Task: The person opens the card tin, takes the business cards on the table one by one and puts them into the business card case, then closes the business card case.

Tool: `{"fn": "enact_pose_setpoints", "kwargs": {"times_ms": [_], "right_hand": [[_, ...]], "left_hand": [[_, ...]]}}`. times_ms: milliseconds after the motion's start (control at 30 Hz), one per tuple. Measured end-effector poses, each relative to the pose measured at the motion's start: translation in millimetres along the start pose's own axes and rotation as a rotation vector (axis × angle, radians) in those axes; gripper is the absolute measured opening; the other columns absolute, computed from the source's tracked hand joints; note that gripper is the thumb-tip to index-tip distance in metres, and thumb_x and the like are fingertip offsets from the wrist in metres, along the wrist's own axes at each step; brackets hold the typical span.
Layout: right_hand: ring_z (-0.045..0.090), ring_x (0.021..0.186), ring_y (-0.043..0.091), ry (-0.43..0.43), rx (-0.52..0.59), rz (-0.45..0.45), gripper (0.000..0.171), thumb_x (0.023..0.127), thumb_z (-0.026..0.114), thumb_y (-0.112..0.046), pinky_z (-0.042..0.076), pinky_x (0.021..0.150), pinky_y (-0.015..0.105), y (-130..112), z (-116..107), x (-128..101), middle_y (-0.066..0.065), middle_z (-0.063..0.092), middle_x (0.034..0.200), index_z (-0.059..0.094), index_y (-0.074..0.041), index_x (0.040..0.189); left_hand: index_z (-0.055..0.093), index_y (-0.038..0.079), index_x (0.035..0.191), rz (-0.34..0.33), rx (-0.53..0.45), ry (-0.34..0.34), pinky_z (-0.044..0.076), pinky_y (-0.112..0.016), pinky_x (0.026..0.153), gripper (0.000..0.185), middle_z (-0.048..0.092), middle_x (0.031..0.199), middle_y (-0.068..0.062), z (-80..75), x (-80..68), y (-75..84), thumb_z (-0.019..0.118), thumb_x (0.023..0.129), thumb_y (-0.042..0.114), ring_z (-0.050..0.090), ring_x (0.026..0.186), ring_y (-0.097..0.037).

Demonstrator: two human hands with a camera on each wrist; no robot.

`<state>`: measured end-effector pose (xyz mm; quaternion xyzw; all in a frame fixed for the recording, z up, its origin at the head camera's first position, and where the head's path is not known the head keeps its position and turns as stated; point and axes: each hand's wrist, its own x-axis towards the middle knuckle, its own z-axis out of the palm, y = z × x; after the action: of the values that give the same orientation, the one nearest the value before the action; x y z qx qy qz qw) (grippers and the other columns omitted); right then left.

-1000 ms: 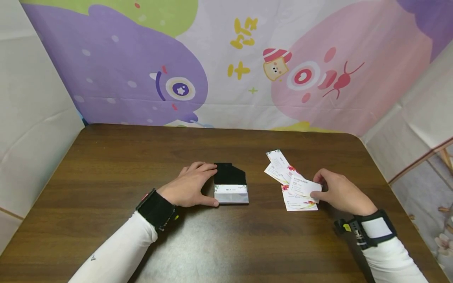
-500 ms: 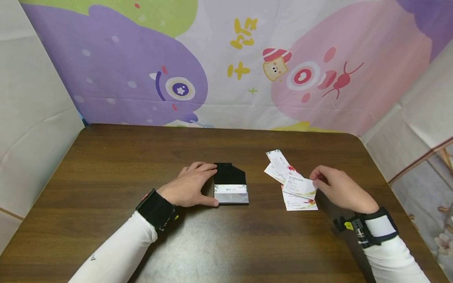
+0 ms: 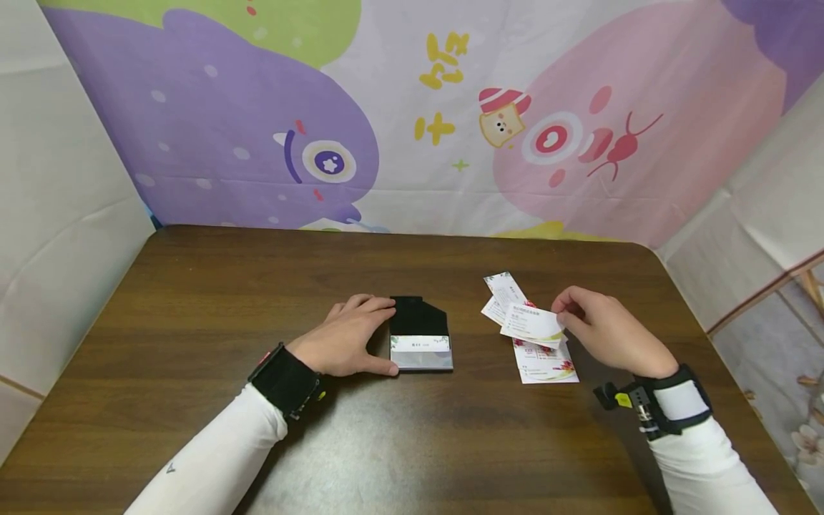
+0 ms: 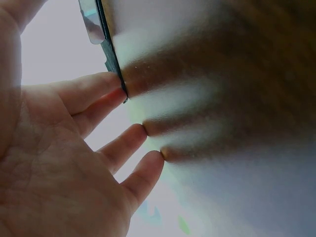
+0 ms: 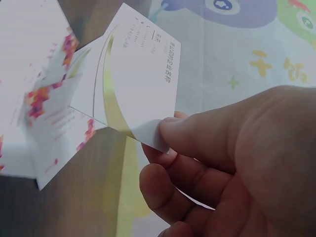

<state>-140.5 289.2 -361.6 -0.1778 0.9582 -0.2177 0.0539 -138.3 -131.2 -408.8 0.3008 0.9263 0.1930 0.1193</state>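
Item, your left hand (image 3: 344, 337): fingers relaxed and slightly spread, thumb set well apart; fingertips and thumb touch the near side of the holder.
Item, a flat black rectangular card holder with a clipped-corner flap (image 3: 418, 315): on the tabletop, just right of your left hand; a grey front panel (image 3: 421, 360) lies at its near end.
Item, a white paper card with green leaf print (image 3: 420, 344): in the holder, right of your left thumb, its upper strip showing above the panel.
Item, your right hand (image 3: 608, 332): thumb and fingers pinch the held card by one corner.
Item, a white rectangular paper card with a gold curve (image 3: 529, 324): the held card, extending left from your right fingertips, tilted; whether it touches the cards below you cannot tell.
Item, loose white paper cards with red floral print (image 3: 546, 365): left of your right hand, overlapping, partly under the held card.
Item, a brown wood-grain tabletop (image 3: 360, 458): beneath both your hands.
Item, a cartoon-printed fabric backdrop (image 3: 418, 179): beyond both your hands.
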Motion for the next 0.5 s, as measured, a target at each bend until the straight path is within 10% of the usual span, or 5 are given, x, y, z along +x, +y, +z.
{"fn": "enact_pose_setpoints", "kwargs": {"times_ms": [500], "right_hand": [[0.056,0.081,0.021,0.013,0.022,-0.018,0.008,0.103,0.068,-0.008,0.047,0.071,0.037,-26.7,1.4,19.5,0.003,0.064,0.09,0.068,-0.007,0.111]], "left_hand": [[0.049,0.004,0.159,0.002,0.007,-0.001,0.03,-0.064,0.116,0.097,0.041,0.166,-0.01,0.6,0.6,-1.3,0.083,0.086,0.06,0.03,0.153,-0.037]]}}
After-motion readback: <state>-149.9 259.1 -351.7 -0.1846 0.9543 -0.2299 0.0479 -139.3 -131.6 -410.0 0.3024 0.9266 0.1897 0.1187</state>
